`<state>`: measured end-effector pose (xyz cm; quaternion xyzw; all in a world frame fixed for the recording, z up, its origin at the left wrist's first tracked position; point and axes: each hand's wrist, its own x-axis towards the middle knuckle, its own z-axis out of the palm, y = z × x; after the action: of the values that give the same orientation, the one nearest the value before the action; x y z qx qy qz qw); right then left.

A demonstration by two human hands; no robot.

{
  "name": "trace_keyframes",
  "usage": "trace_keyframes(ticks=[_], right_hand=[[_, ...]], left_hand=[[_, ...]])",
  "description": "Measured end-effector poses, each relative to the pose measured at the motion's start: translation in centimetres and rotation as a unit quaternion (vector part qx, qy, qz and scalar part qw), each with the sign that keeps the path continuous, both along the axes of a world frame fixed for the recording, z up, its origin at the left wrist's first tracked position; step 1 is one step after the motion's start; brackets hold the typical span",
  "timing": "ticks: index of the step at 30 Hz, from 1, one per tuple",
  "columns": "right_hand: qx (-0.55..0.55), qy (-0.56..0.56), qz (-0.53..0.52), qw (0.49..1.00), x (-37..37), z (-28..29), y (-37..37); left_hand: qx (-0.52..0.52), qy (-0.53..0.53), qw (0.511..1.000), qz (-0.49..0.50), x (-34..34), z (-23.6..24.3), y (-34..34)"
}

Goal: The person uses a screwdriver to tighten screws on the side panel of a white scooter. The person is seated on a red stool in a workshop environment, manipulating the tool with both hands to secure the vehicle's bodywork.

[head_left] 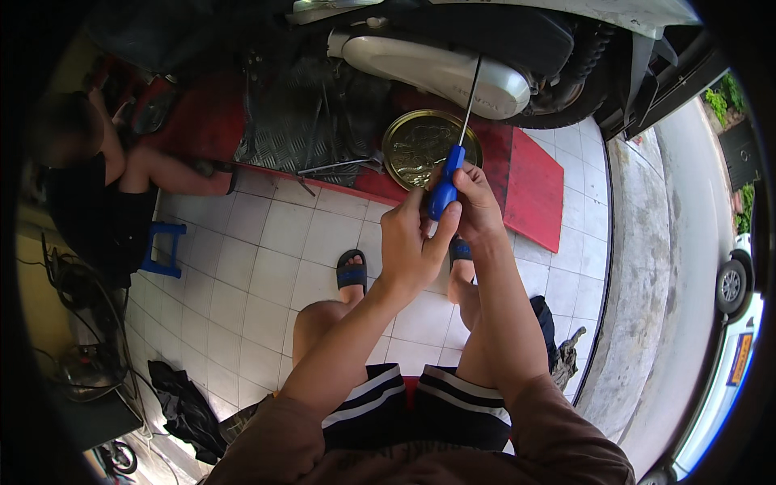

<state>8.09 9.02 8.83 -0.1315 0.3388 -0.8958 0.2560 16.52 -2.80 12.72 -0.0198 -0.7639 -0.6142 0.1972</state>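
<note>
Both of my hands are on a screwdriver with a blue handle and a long thin metal shaft. My left hand wraps the handle from the left, thumb laid along it. On the right, the fingers of my right hand close on the handle near the shaft. The shaft points away from me, its far end in front of a silver-white motorbike engine cover; whether it touches the cover I cannot tell. Beyond my hands, a round gold-coloured tray lies on the red platform, partly covered by the screwdriver and hands.
The red lift platform carries a metal tread plate with several long tools. At the left another person sits near a blue stool. Cables hang at the far left. A black cloth lies on the white tiles. A road runs along the right.
</note>
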Motion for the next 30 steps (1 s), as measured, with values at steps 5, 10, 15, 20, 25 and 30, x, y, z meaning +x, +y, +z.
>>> trace_keyframes(ticks=[5,10,15,20,25,30], right_hand=[[-0.017,-0.011,-0.025,0.999,0.8,0.8,-0.7],[-0.111,-0.027,0.058,0.992,0.4,0.4,-0.9],[-0.072,0.029,0.023,0.997,-0.3,-0.3,-1.0],[-0.104,-0.054,0.015,0.993,0.2,0.6,-0.5],[-0.054,0.016,0.009,0.998,-0.4,1.1,-0.6],[-0.057,-0.028,-0.038,0.997,0.1,1.4,-1.0]], left_hand=[[-0.002,-0.034,0.999,-0.027,0.4,-0.1,-0.1],[0.228,-0.148,0.959,-0.08,0.9,0.2,0.5],[-0.09,-0.001,0.996,0.008,0.6,1.0,-0.6],[0.141,-0.147,0.977,-0.069,0.6,1.2,-0.1],[0.095,-0.071,0.992,-0.043,0.8,1.3,-0.7],[-0.064,-0.026,0.997,-0.03,0.6,1.6,-0.9]])
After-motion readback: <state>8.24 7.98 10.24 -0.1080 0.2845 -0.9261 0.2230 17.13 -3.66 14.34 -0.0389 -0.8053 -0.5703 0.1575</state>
